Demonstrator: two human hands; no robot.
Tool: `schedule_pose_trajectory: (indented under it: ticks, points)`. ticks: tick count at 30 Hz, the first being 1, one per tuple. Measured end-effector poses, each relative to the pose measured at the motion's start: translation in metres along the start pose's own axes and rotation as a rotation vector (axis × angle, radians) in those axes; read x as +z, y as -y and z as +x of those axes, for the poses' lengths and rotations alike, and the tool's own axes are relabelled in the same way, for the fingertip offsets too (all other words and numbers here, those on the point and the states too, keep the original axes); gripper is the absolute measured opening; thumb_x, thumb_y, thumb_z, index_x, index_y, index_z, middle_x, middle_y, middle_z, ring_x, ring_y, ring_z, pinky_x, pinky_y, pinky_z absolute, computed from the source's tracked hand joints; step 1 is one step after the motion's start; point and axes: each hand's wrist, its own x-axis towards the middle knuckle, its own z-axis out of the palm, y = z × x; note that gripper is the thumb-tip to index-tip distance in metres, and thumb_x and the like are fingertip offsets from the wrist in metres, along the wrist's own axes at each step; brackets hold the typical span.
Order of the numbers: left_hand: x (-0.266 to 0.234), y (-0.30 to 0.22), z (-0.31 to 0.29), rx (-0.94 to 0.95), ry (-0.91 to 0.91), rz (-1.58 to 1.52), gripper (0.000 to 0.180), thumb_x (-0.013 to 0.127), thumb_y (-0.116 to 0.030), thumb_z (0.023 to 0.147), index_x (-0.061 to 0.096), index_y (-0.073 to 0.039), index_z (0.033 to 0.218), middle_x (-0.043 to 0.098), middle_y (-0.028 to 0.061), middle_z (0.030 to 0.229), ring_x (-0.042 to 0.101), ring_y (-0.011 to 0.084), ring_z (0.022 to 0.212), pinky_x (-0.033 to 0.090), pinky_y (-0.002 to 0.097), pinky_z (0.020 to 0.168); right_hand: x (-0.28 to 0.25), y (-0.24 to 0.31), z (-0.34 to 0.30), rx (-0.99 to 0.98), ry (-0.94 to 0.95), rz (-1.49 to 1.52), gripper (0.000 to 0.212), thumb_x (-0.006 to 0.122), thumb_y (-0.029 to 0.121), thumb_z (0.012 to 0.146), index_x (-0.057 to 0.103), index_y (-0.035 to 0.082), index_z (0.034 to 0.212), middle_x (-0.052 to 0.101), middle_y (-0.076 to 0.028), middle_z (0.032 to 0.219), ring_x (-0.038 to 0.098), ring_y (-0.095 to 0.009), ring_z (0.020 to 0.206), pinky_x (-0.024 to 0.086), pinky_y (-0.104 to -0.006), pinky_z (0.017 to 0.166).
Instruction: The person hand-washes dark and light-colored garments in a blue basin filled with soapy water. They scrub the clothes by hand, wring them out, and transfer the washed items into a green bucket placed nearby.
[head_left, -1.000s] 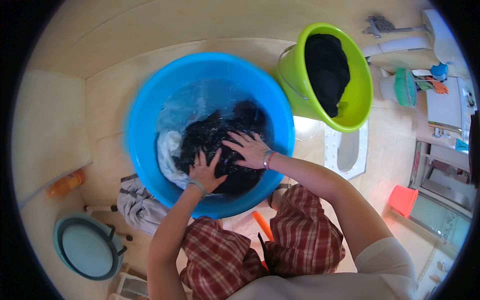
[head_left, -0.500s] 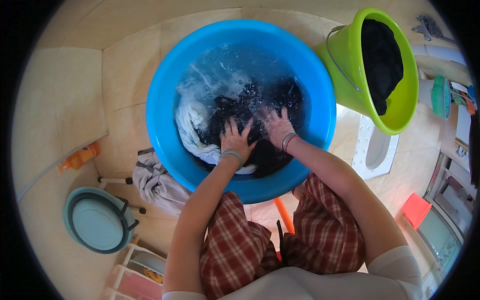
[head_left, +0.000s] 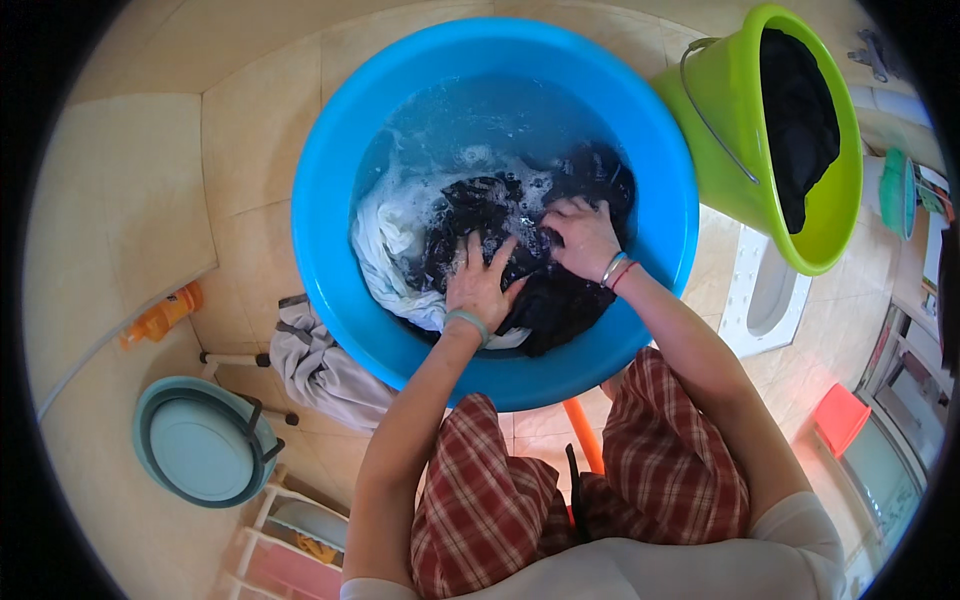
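Observation:
A large blue basin holds cloudy, foamy water with wet laundry in it. Black cloth fills the middle and right of the pile, partly under water. White cloth lies bunched along the left side. My left hand presses on the black cloth with its fingers spread, close to the white cloth. To its right, my right hand has its fingers bent into the black cloth; their tips are partly hidden by cloth and suds.
A lime-green bucket with black cloth inside leans at the basin's right. Behind it is a white squat toilet. At left lie a grey garment, a grey-green folding basin and an orange bottle.
My right hand has shifted right and its fingers have drawn in from being spread. My left hand stays spread on the cloth. The water looks less churned.

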Motion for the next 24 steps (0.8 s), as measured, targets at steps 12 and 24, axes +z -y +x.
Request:
schedule_pose_trajectory:
  ticks: [12, 24]
  points:
    - [-0.032, -0.021, -0.017, 0.019, -0.187, -0.243, 0.071, 0.072, -0.043, 0.082, 0.046, -0.021, 0.145, 0.038, 0.0200, 0.150, 0.034, 0.0345, 0.141, 0.023, 0.0528, 0.112, -0.134, 0.043, -0.056, -0.143, -0.111, 1.055, 0.017, 0.076, -0.001, 0.074, 0.065, 0.000, 0.087, 0.062, -0.004, 0.089, 0.060, -0.012, 0.081, 0.048, -0.0250, 0.074]
    - [-0.128, 0.067, 0.038, 0.189, -0.014, -2.372, 0.021, 0.051, -0.030, 0.101, 0.055, -0.013, 0.090, 0.046, -0.0055, 0.076, 0.053, 0.0127, 0.077, 0.052, 0.0319, 0.086, -0.130, -0.008, 0.017, 0.064, -0.374, 1.390, 0.021, 0.073, 0.005, 0.083, 0.070, 0.003, 0.104, 0.068, -0.003, 0.096, 0.061, -0.009, 0.088, 0.048, -0.0233, 0.081]
